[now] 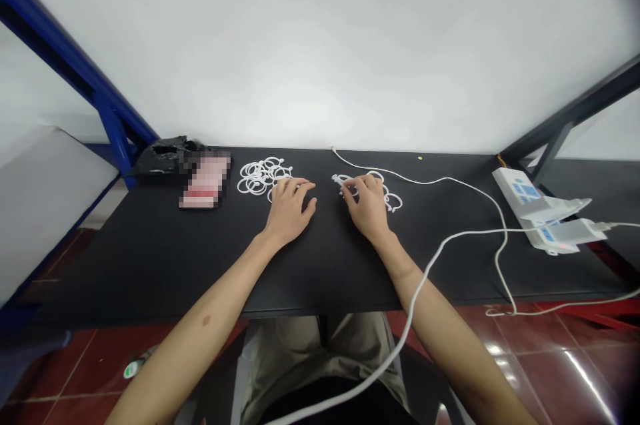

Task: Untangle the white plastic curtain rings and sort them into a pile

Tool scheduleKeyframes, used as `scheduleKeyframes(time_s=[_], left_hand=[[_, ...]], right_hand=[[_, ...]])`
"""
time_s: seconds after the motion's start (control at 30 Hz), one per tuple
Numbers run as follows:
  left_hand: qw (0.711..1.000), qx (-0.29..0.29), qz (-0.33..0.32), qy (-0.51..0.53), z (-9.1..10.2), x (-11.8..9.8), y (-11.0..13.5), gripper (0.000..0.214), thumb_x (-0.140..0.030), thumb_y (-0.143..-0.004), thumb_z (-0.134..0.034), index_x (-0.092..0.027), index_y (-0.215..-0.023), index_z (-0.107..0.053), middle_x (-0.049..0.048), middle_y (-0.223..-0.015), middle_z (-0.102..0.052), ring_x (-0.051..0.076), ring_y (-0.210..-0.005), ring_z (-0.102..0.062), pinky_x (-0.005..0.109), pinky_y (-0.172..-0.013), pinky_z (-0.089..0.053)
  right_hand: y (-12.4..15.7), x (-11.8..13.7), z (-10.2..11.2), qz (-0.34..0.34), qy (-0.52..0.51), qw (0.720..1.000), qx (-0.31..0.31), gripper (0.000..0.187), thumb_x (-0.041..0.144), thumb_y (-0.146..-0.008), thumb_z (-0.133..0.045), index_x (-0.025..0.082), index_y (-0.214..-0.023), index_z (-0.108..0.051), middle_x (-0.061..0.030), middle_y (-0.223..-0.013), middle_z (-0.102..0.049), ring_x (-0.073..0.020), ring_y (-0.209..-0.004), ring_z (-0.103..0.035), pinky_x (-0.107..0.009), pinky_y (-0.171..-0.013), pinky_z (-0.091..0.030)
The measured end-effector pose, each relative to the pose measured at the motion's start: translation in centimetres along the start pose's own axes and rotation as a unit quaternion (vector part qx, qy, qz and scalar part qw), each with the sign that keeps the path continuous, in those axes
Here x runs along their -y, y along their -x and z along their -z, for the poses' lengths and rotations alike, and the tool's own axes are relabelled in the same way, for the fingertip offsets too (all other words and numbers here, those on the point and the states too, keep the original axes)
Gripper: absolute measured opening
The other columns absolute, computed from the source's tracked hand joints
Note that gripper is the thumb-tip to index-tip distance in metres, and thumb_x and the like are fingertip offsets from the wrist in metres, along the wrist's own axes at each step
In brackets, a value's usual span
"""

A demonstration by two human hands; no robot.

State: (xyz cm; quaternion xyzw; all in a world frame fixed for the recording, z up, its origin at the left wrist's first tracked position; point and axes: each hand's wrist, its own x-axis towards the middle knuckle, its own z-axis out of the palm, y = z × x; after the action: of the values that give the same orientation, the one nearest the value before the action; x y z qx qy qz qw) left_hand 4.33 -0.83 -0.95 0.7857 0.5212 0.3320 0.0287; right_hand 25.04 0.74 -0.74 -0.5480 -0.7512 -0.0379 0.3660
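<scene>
Thin white shower curtain rings (256, 177) with small knobbed ends lie in a loose pile on the black table (320, 265), left of centre. My left hand (289, 208) rests palm down at the right edge of this pile. Its fingers are stretched out and its thumb stands apart, partly covering a ring. My right hand (369, 205) has thumb and fingertips closed on a white shower curtain ring (340, 179), whose knobbed end points to the left. Around and partly under this hand lie several more rings (395, 202).
A pink blurred object (206, 178) and a black plastic bag (163, 155) sit at the back left. White power strips with plugs (525, 195) stand at the right. One white cable (445, 238) crosses above my right forearm; another cable (425, 181) runs along the table's back.
</scene>
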Motion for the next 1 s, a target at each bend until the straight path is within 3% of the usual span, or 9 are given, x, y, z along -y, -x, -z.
scheduleKeyframes(time_s=[0.13, 0.37, 0.7, 0.9, 1.0], left_hand=[[0.999, 0.009, -0.021, 0.032, 0.0, 0.1, -0.1, 0.031, -0.031, -0.096, -0.052, -0.018, -0.123, -0.061, 0.0101, -0.119, -0.064, 0.028, -0.114, -0.049, 0.048, -0.105, -0.04], [0.998, 0.012, -0.03, 0.058, -0.3, 0.1, 0.0, 0.046, -0.035, -0.098, -0.051, -0.014, -0.138, -0.05, 0.0106, -0.119, -0.066, 0.028, -0.115, -0.051, 0.047, -0.106, -0.042], [0.995, 0.037, -0.03, 0.084, -0.2, 0.2, 0.1, 0.047, -0.035, -0.095, -0.055, -0.013, -0.136, -0.053, 0.0118, -0.116, -0.068, 0.028, -0.113, -0.056, 0.049, -0.106, -0.043], [0.994, 0.056, -0.057, 0.075, -0.6, 0.2, 0.3, 0.046, -0.031, -0.092, -0.058, -0.018, -0.135, -0.055, 0.0095, -0.115, -0.069, 0.026, -0.109, -0.06, 0.049, -0.105, -0.043], [0.993, 0.067, -0.059, 0.073, -0.8, 0.3, 0.3, 0.042, -0.029, -0.093, -0.056, -0.017, -0.133, -0.056, 0.0104, -0.118, -0.068, 0.026, -0.11, -0.06, 0.049, -0.107, -0.042]], right_hand=[[0.2, 1.5, 0.0, 0.024, -0.103, 0.994, 0.028, 0.013, 0.03, -0.097, -0.053, 0.023, -0.098, -0.065, -0.0079, -0.097, -0.065, -0.0235, -0.094, -0.058, -0.04, -0.088, -0.048], [0.5, 3.0, 0.1, 0.007, -0.225, 0.973, 0.042, 0.009, 0.027, -0.094, -0.058, 0.021, -0.095, -0.064, -0.0042, -0.09, -0.066, -0.0157, -0.077, -0.063, -0.03, -0.073, -0.052], [0.6, 3.2, 0.5, 0.004, -0.257, 0.959, 0.115, 0.019, 0.034, -0.096, -0.054, 0.021, -0.1, -0.068, -0.0036, -0.087, -0.071, -0.0152, -0.075, -0.065, -0.026, -0.066, -0.05], [0.5, 3.4, 0.6, 0.031, -0.268, 0.948, 0.168, 0.039, 0.043, -0.102, -0.041, 0.021, -0.084, -0.068, -0.0042, -0.085, -0.07, -0.0154, -0.077, -0.064, -0.029, -0.075, -0.049], [0.5, 3.5, 0.5, 0.04, -0.235, 0.954, 0.185, 0.042, 0.044, -0.103, -0.038, 0.021, -0.085, -0.068, -0.0052, -0.089, -0.072, -0.0162, -0.081, -0.065, -0.029, -0.077, -0.048]])
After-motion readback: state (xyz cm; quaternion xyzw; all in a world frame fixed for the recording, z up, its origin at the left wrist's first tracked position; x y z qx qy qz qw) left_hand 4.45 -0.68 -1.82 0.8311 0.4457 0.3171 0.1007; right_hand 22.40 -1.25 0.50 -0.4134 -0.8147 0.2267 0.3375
